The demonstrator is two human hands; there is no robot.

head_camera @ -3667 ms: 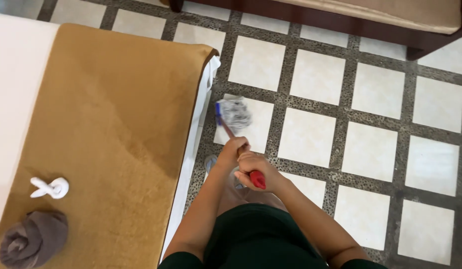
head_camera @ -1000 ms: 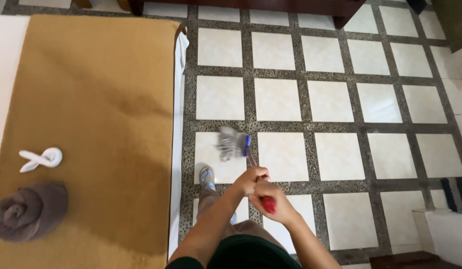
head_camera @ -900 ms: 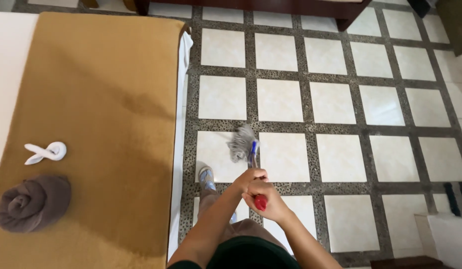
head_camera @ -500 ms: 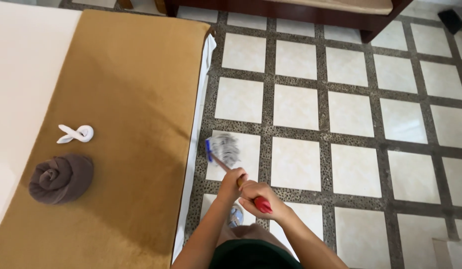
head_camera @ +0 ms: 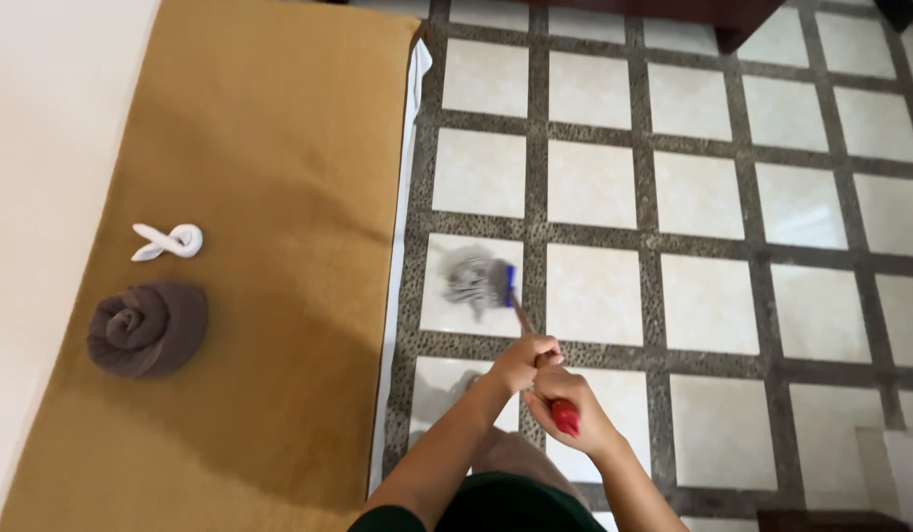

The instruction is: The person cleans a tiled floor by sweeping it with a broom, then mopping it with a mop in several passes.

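A: Item one, please.

B: Mop [head_camera: 496, 296]. I log a grey string head on a blue clamp, blurred, lying on a pale floor tile just ahead of my hands. Its shaft runs back from the head into both fists and ends in a red grip.

A: Hands?

B: Left hand [head_camera: 523, 361]: closed round the shaft, forward of the other hand. Right hand [head_camera: 567, 406]: wrapped round the red grip, just behind and touching the left.

A: Surroundings?

B: Tiled floor [head_camera: 732, 197]: pale squares set in dark speckled bands, under and to the right of the hands. Bed [head_camera: 269, 197] with a tan cover: to the left of the hands, a white sheet edge hanging down its near side. On the cover, well to the left of the hands: one rolled grey-brown towel [head_camera: 147, 327], and just beyond it one small white twisted cloth [head_camera: 168, 240], the two apart.
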